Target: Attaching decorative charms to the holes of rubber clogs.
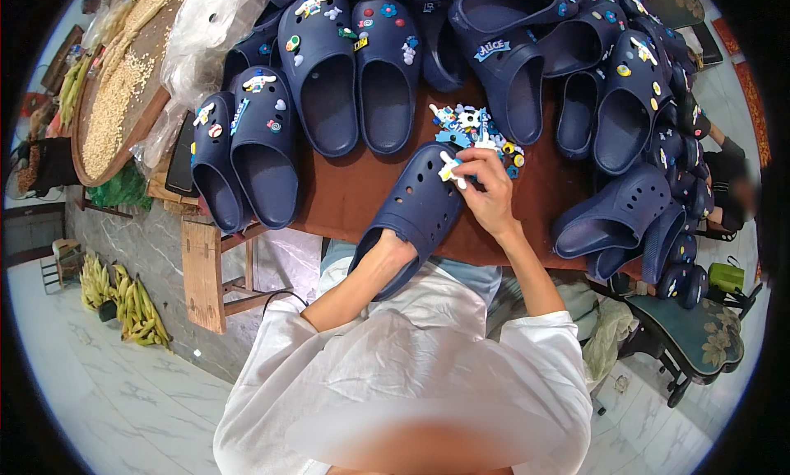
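A navy blue clog (415, 191) with round holes in its upper lies toe-away at the near edge of the brown tabletop. My left hand (393, 249) reaches inside its opening; the fingers are hidden in the shoe. Over the toe, my right hand (487, 187) is closed in a pinch on a white shoe charm (452, 169) with a bit of yellow, held against the upper. Whether its stem sits in a hole cannot be seen. Just beyond that hand lies a heap of colourful shoe charms (469, 125), with a football-patterned one among them.
Clogs decorated with charms (321, 72) stand along the table's far side. An undecorated clog (613, 211) rests at the right. Brown cloth (329, 191) covers the tabletop. A wooden stool (204, 276), maize cobs (136, 306) and a tray of kernels (123, 88) are at left; a chair (691, 335) stands right.
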Available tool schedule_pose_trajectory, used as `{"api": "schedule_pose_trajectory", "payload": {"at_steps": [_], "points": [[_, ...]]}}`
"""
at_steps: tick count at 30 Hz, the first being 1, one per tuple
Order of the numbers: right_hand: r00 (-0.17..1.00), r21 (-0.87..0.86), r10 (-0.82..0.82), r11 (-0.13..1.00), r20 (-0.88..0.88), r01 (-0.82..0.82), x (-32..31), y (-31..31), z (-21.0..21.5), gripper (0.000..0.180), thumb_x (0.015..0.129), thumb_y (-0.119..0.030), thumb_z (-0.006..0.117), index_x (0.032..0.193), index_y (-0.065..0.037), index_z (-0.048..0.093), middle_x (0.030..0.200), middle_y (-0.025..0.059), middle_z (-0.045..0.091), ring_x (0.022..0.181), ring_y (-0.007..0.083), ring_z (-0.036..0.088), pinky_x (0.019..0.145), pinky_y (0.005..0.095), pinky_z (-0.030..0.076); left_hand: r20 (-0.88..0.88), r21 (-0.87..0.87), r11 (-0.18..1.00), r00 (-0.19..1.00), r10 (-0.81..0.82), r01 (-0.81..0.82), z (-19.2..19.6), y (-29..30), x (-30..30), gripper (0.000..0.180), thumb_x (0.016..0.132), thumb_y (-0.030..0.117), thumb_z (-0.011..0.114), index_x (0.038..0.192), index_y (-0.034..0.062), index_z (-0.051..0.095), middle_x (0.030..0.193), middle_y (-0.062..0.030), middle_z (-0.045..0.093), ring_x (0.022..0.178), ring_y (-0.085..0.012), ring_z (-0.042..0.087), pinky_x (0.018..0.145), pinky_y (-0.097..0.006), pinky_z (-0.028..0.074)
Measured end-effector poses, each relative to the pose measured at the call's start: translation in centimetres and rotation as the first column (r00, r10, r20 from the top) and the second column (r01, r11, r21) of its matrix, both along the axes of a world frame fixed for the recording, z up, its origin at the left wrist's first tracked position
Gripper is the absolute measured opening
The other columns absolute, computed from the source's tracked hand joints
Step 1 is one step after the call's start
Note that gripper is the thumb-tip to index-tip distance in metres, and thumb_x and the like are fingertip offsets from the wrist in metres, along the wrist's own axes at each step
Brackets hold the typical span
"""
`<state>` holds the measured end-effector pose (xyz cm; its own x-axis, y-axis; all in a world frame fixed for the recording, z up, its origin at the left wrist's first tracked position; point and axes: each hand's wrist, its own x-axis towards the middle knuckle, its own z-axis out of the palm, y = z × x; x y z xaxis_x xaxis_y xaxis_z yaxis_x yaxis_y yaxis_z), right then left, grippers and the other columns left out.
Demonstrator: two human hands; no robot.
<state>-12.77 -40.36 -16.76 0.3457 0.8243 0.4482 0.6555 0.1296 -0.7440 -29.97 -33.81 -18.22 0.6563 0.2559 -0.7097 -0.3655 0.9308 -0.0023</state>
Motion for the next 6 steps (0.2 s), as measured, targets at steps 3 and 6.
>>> {"api": "schedule_pose_trajectory", "payload": {"at_steps": [3,6], "points": [[0.995,-0.043,0.071,0.997,0.068,-0.068,0.3,-0.1,-0.4,0.026,0.074,0.006,0.073,0.097,-0.005,0.069,0.112,0.0092,0.066,0.102,0.0278,0.066,0.084,0.0361,0.054,0.104,0.038,0.999,0.994,-0.037,0.033,-0.8,0.0,-0.2,0.039,0.106,0.034,0.045,0.134,0.0085,0.056,0.132,-0.0088,0.063,0.117,-0.0235,0.063,0.104,-0.041,0.052],[0.973,-0.018,0.144,0.99,0.182,-0.143,0.2,0.1,0.3,0.025,0.075,0.001,0.076,0.099,-0.005,0.069,0.114,0.0092,0.066,0.106,0.0298,0.065,0.088,0.0372,0.054,0.159,0.019,0.999,0.987,-0.036,0.033,-2.1,0.2,-0.5,0.039,0.106,0.034,0.045,0.136,0.0111,0.055,0.131,-0.0105,0.063,0.119,-0.0243,0.062,0.104,-0.042,0.052]]}}
